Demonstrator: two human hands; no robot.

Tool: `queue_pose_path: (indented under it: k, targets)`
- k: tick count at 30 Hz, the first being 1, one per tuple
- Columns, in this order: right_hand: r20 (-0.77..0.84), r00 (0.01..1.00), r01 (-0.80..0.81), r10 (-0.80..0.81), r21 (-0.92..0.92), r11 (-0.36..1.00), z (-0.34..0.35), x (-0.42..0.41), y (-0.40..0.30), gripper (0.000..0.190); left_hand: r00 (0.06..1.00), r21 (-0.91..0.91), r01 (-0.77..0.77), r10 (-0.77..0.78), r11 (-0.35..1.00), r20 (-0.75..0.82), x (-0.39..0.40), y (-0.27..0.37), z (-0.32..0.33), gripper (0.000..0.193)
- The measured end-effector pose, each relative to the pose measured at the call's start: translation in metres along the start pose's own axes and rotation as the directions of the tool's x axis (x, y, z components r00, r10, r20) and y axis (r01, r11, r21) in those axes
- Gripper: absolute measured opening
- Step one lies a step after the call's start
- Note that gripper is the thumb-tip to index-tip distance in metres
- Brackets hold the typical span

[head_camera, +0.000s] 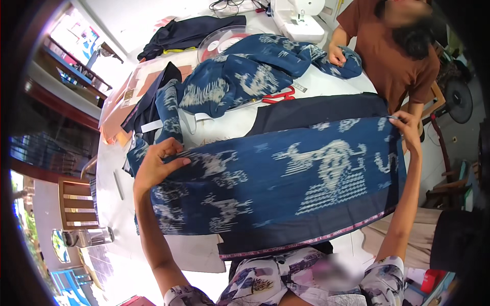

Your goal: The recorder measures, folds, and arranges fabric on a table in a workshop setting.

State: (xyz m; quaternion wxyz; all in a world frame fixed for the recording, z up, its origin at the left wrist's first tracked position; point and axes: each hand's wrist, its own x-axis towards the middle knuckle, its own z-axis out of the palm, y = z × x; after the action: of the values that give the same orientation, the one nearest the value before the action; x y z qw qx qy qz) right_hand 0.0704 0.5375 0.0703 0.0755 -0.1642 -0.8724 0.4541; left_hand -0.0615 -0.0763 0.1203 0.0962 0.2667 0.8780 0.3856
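A long piece of blue ikat-patterned fabric [264, 183] with pale motifs is spread before me. My left hand [159, 160] pinches its upper edge at the left. At the far right corner, my right hand [407, 126] grips the same edge between thumb and fingers. Beneath the patterned piece lies dark navy cloth [317, 111], showing above it and along the front. Its selvedge [306, 241] carries a woven band with writing. Beyond my hands, more blue ikat fabric [245, 76] lies bunched, and red-handled scissors [279, 95] rest against it.
Another person [398, 69] in a brown shirt stands at the right, one hand [337, 57] on the bunched fabric. A white sewing machine [300, 23] stands at the back. Dark garments [195, 34] and a yellow tape measure [179, 50] lie on the white table [111, 168]. A fan [458, 101] stands far right.
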Motion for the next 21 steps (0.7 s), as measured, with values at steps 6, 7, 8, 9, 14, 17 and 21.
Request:
queue_pose_path:
  k: [6, 7, 8, 9, 14, 17, 21]
  targets:
    - [-0.186, 0.972, 0.134, -0.146, -0.076, 0.988, -0.027, -0.002, -0.052, 0.014, 0.997, 0.030, 0.028, -0.026, 0.999, -0.079, 0.007, 0.006, -0.017, 0.023]
    - [-0.187, 0.971, 0.135, -0.147, -0.074, 0.988, -0.027, 0.008, -0.054, 0.014, 0.995, 0.058, 0.010, -0.004, 0.998, -0.100, 0.016, 0.006, -0.018, 0.024]
    - [-0.158, 0.949, 0.232, -0.274, -0.243, 0.942, -0.026, 0.026, -0.055, 0.017, 0.993, 0.088, -0.008, 0.018, 0.996, -0.120, 0.023, 0.007, -0.020, 0.024]
    - [-0.108, 0.914, 0.320, -0.391, -0.402, 0.858, -0.022, 0.043, -0.053, 0.020, 0.993, 0.093, -0.008, 0.019, 0.996, -0.119, 0.034, 0.004, -0.018, 0.024]
    - [-0.088, 0.961, 0.154, -0.263, -0.618, 0.771, 0.023, 0.075, -0.031, 0.025, 0.997, 0.261, -0.070, 0.076, 0.963, -0.009, 0.070, -0.033, 0.014, 0.027]
    - [-0.140, 0.974, 0.059, -0.177, -0.597, 0.800, 0.031, 0.079, -0.023, 0.030, 0.999, 0.298, -0.043, 0.049, 0.954, -0.012, 0.074, -0.028, 0.019, 0.028]
    - [-0.128, 0.974, 0.064, -0.185, -0.631, 0.773, 0.040, 0.081, -0.020, 0.031, 0.998, 0.447, 0.020, 0.006, 0.894, -0.057, 0.077, -0.024, 0.018, 0.028]
